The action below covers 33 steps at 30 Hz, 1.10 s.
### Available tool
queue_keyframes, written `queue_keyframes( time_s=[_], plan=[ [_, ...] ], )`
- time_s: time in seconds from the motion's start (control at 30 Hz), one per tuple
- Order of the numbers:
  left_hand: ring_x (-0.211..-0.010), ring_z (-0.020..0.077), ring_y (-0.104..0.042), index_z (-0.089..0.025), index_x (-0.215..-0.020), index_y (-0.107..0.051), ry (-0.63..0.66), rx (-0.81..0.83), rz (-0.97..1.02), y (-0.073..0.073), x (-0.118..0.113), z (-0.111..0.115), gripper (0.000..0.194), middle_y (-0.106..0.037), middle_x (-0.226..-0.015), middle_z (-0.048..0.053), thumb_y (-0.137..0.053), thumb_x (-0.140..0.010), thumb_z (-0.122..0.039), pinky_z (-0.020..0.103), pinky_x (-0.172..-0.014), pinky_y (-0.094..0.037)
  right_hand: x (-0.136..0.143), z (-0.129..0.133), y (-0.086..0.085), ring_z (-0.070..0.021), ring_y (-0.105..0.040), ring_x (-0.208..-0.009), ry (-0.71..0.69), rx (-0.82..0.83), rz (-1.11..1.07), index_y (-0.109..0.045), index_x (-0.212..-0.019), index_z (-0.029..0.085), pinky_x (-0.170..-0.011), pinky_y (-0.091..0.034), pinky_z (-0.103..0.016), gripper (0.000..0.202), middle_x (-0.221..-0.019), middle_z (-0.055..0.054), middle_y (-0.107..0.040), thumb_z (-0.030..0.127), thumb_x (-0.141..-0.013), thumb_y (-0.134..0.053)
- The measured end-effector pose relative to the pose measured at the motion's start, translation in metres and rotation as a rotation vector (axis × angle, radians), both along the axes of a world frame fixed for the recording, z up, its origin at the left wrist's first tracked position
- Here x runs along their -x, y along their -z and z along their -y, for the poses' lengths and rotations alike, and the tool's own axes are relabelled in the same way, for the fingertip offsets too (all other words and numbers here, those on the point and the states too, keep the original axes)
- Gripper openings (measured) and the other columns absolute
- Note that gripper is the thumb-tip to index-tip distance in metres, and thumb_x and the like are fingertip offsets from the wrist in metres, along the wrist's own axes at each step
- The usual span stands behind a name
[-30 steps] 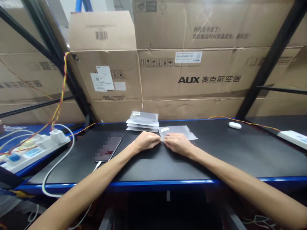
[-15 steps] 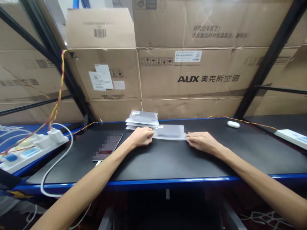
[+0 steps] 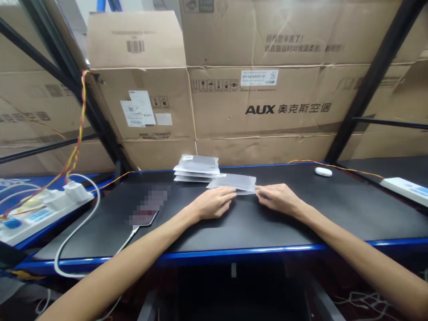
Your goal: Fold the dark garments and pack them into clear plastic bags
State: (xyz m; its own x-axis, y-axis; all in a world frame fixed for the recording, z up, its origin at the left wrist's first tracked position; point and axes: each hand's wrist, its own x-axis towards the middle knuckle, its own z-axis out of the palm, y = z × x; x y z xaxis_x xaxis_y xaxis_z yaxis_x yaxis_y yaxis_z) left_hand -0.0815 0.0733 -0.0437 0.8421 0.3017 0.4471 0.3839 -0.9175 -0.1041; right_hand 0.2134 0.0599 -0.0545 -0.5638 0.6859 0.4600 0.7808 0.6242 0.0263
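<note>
A flat translucent plastic packet (image 3: 239, 181) with a small white label lies on the black tabletop, turned slightly at an angle. Its right end is pinched between the thumb and fingers of my right hand (image 3: 279, 197). My left hand (image 3: 216, 202) is at the packet's front edge, fingers bent and closed over it; the thumb is hidden. Just behind and to the left rests a stack of several similar packets (image 3: 197, 168), the top one also labelled.
A phone (image 3: 147, 216) with a white charging cable lies left on the black table (image 3: 287, 232). Power strips (image 3: 50, 207) sit at far left and a white one (image 3: 406, 189) at far right. A small white case (image 3: 323, 171) is at the back right. Cardboard (image 3: 267, 120) stands behind.
My left hand has moved right and nearer, from the packet's left end to its front edge. The packet has turned slightly. My right hand stays at its right end, shifted a little left.
</note>
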Motion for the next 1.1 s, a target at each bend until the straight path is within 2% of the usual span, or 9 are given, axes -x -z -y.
queue_keyframes(
  time_s=[0.07,0.2,0.37,0.5,0.6,0.67,0.83,0.93,1.1],
  plan=[
    [-0.132,0.0259,-0.054,-0.012,-0.129,-0.058,-0.023,-0.010,0.032,0.003,-0.003,-0.003,0.036,-0.057,-0.141,0.016,-0.043,-0.097,-0.017,0.040,-0.108,-0.048,0.002,0.001,-0.001,-0.0224,-0.074,-0.087,-0.021,-0.011,0.015,-0.072,-0.093,0.022,-0.079,-0.055,-0.032,0.025,-0.104,-0.008,-0.078,0.025,-0.094,-0.047],
    [-0.134,0.0280,-0.051,-0.010,-0.135,-0.054,-0.103,0.048,0.090,0.007,-0.007,-0.013,0.041,-0.058,-0.139,0.018,-0.043,-0.095,-0.013,0.045,-0.111,-0.046,0.010,0.005,-0.002,-0.0218,-0.074,-0.093,-0.061,-0.046,0.040,-0.071,-0.092,0.022,-0.084,-0.056,-0.032,0.027,-0.114,-0.008,-0.076,0.024,-0.096,-0.044],
    [-0.114,0.0304,-0.065,-0.015,-0.146,-0.047,-0.259,0.242,0.108,0.011,-0.012,-0.026,0.058,-0.066,-0.127,0.016,-0.054,-0.089,-0.017,0.046,-0.097,-0.054,0.020,0.011,-0.005,-0.0215,-0.074,-0.092,-0.125,-0.044,0.061,-0.071,-0.093,0.023,-0.082,-0.055,-0.030,0.026,-0.112,-0.007,-0.076,0.023,-0.096,-0.045],
    [-0.098,0.0273,-0.070,-0.021,-0.122,-0.068,-0.329,0.233,0.077,0.012,-0.013,-0.028,0.033,-0.074,-0.108,0.010,-0.054,-0.092,-0.022,0.039,-0.087,-0.058,0.022,0.013,-0.005,-0.0199,-0.073,-0.087,-0.145,-0.044,0.086,-0.070,-0.089,0.022,-0.077,-0.052,-0.027,0.024,-0.101,-0.008,-0.078,0.022,-0.095,-0.047],
    [-0.094,0.0257,-0.071,-0.021,-0.111,-0.072,-0.342,0.187,0.040,0.012,-0.011,-0.029,0.026,-0.075,-0.102,0.008,-0.053,-0.093,-0.019,0.035,-0.082,-0.058,0.021,0.012,-0.005,-0.0180,-0.071,-0.078,-0.124,-0.047,0.115,-0.068,-0.083,0.022,-0.071,-0.048,-0.025,0.024,-0.089,-0.007,-0.077,0.020,-0.095,-0.047],
    [-0.099,0.0251,-0.070,-0.022,-0.117,-0.069,-0.284,0.185,0.033,0.011,-0.007,-0.030,0.031,-0.074,-0.108,0.008,-0.052,-0.093,-0.016,0.035,-0.085,-0.058,0.019,0.010,-0.005,-0.0168,-0.068,-0.071,-0.084,-0.053,0.144,-0.065,-0.078,0.021,-0.066,-0.044,-0.025,0.024,-0.081,-0.006,-0.076,0.019,-0.094,-0.046],
    [-0.120,0.0224,-0.063,-0.019,-0.120,-0.068,0.026,0.355,0.093,0.006,0.004,-0.030,0.035,-0.066,-0.130,0.011,-0.049,-0.093,-0.010,0.037,-0.103,-0.051,0.004,0.003,-0.008,-0.0160,-0.064,-0.062,0.006,-0.050,0.201,-0.061,-0.072,0.021,-0.057,-0.034,-0.027,0.026,-0.073,-0.004,-0.073,0.019,-0.093,-0.045],
    [-0.129,0.0234,-0.058,-0.019,-0.112,-0.072,0.142,0.488,0.145,0.001,0.008,-0.024,0.036,-0.067,-0.130,0.011,-0.050,-0.088,-0.004,0.039,-0.108,-0.048,-0.004,0.000,-0.011,-0.0166,-0.065,-0.062,0.035,-0.024,0.217,-0.060,-0.070,0.021,-0.056,-0.031,-0.028,0.026,-0.073,-0.004,-0.073,0.020,-0.092,-0.045],
    [-0.125,0.0237,-0.061,-0.021,-0.102,-0.075,0.237,0.661,0.154,-0.007,0.008,-0.009,0.037,-0.072,-0.121,0.007,-0.053,-0.080,-0.001,0.042,-0.110,-0.047,-0.007,0.000,-0.016,-0.0194,-0.067,-0.063,0.139,0.030,0.241,-0.062,-0.074,0.022,-0.057,-0.033,-0.029,0.020,-0.074,-0.005,-0.075,0.020,-0.088,-0.048]
  ],
)
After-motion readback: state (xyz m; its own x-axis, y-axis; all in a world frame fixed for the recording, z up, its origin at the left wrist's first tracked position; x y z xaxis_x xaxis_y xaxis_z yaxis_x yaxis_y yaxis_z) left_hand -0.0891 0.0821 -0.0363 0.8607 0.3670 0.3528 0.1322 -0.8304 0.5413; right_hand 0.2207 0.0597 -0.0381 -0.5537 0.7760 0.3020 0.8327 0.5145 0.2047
